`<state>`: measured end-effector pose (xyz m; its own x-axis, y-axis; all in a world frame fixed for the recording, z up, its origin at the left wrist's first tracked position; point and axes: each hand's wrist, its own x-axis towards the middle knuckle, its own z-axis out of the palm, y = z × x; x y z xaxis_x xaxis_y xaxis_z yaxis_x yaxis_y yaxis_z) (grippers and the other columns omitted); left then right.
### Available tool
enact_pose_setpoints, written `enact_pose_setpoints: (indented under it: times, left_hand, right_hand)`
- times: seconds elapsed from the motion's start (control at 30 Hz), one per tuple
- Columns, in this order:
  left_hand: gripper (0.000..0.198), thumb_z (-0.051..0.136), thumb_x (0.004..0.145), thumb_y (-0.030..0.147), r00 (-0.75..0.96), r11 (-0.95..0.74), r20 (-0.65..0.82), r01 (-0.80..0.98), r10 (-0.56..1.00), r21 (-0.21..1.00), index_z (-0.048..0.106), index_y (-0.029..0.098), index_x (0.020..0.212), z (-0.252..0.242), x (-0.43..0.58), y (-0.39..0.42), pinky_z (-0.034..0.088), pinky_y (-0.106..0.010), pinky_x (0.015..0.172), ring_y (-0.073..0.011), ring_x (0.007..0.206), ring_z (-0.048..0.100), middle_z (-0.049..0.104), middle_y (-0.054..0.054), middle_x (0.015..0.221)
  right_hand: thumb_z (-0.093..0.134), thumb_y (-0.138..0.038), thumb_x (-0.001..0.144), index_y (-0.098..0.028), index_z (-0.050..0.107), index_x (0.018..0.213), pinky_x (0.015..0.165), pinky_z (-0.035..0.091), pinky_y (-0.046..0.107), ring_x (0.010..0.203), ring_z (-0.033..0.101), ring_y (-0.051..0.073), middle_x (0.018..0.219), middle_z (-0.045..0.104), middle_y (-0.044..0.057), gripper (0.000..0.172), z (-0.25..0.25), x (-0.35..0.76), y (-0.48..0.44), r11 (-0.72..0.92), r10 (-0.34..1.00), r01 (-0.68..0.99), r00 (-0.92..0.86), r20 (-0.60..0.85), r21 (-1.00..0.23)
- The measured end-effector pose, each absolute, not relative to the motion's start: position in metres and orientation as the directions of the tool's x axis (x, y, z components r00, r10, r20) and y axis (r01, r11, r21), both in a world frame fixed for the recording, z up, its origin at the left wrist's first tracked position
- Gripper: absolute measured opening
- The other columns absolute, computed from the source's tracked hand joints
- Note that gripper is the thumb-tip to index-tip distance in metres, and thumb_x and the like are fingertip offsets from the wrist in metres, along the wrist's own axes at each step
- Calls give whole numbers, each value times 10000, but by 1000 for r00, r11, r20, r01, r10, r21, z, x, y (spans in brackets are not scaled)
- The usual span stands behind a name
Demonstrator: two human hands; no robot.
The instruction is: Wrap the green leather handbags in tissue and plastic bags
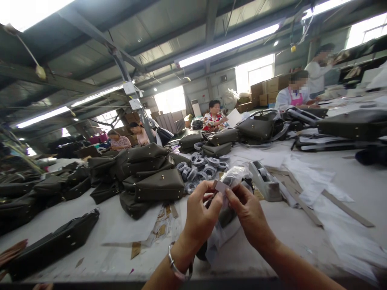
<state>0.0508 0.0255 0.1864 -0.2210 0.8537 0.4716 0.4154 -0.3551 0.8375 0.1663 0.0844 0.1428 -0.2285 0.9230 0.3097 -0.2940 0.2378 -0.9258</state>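
Note:
Between my two hands is a small pale rectangular piece [221, 186], like a tag or bit of card. My left hand [202, 209] pinches its left side with thumb and fingers. From the right, my right hand [248, 207] closes its thumb and fingertips on the lower edge of the same piece. Beneath my hands lies a dark item partly wrapped in clear plastic [222, 237]; its kind is mostly hidden. A grey tape dispenser [266, 183] stands just beyond my right hand. Several wrapped strap rolls [205, 167] lie beyond my left hand.
Dark handbags [159, 187] are heaped on the left of the white table [121, 225], with more handbags [256, 127] at the back. Cardboard strips [347, 208] and thin white sheets [326, 217] cover the right. Another person's hand [13, 253] touches a bag at far left.

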Motion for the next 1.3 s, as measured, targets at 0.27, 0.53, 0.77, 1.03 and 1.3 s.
enact_pose_setpoints:
  times: [0.27, 0.53, 0.77, 1.03, 1.3]
  left_hand:
    - [215, 542, 935, 308, -115, -182, 632, 904, 767, 386, 738, 223, 963, 200, 48, 20, 507, -341, 753, -257, 817, 699, 750, -108, 942]
    - [505, 388, 954, 111, -138, -106, 719, 953, 681, 283, 440, 88, 1456, 153, 68, 21, 334, -517, 1150, -326, 1399, 409, 409, -206, 1498]
    - [506, 418, 950, 152, -73, -186, 730, 945, 680, 268, 451, 134, 1454, 158, 61, 17, 329, -476, 1168, -286, 1398, 421, 462, -153, 1495]
    - [373, 679, 842, 389, -179, -237, 477, 688, 860, 686, 621, 273, 1192, 179, 28, 23, 540, -303, 862, -199, 963, 680, 722, -8, 1100]
    - [339, 704, 799, 337, -310, -185, 635, 786, 707, 590, 664, 298, 1134, 159, 39, 29, 476, -175, 610, -92, 646, 599, 720, 66, 896]
  right_hand:
    - [743, -553, 776, -220, 660, 832, 662, 486, 304, 748, 613, 210, 780, 667, 23, 347, 146, 158, 81, 193, 923, -345, -252, 289, -918]
    - [683, -579, 835, -214, 723, 923, 805, 536, 349, 833, 670, 241, 896, 734, 45, 377, 147, 160, 80, 184, 894, -386, -318, 317, -904]
    - [732, -456, 835, -208, 729, 904, 787, 539, 322, 841, 679, 222, 868, 733, 29, 257, 142, 167, 86, 240, 884, -400, -287, 370, -885]
    - [776, -436, 790, -184, 770, 928, 673, 546, 281, 708, 672, 177, 807, 737, 34, 288, 147, 177, 94, 148, 819, -468, -436, 374, -871]
    - [581, -577, 886, -189, 763, 868, 832, 516, 331, 863, 683, 232, 862, 742, 73, 429, 105, 269, 199, 338, 940, 150, -7, 341, -929]
